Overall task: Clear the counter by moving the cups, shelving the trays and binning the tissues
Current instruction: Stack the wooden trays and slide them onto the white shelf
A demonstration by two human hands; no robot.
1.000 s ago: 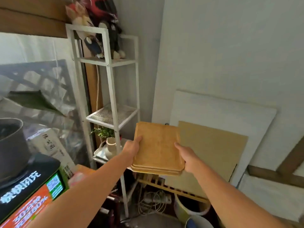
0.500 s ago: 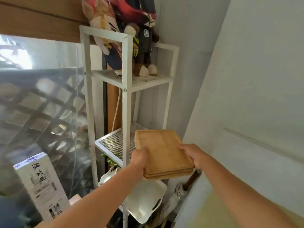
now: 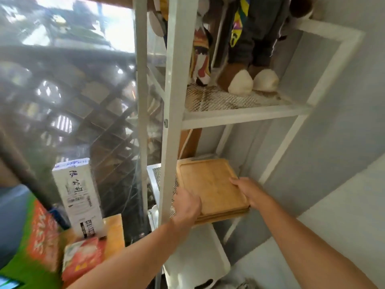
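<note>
Two hands hold the stack of wooden trays at its near end: my left hand is closed on the near left corner, thumb on top, and my right hand is closed along the right edge, fingers curled under. The stack appears to be two or three trays; I cannot tell the exact count.

Position: the far end of the stack lies over the middle mesh shelf of the white metal shelving unit. The near end overhangs the shelf's front edge. Whether the far end already rests on the mesh, I cannot tell.

Governing relation: the stack's long axis runs away from me, front edge to back edge of the shelf, slightly skewed. Both hands are behind the load, so I judge the remaining travel to be a straight push toward the shelf's back edge. My left hand sits just beside the front left upright, the likeliest contact point. Plush toys occupy the shelf above, clear of the path.
</note>
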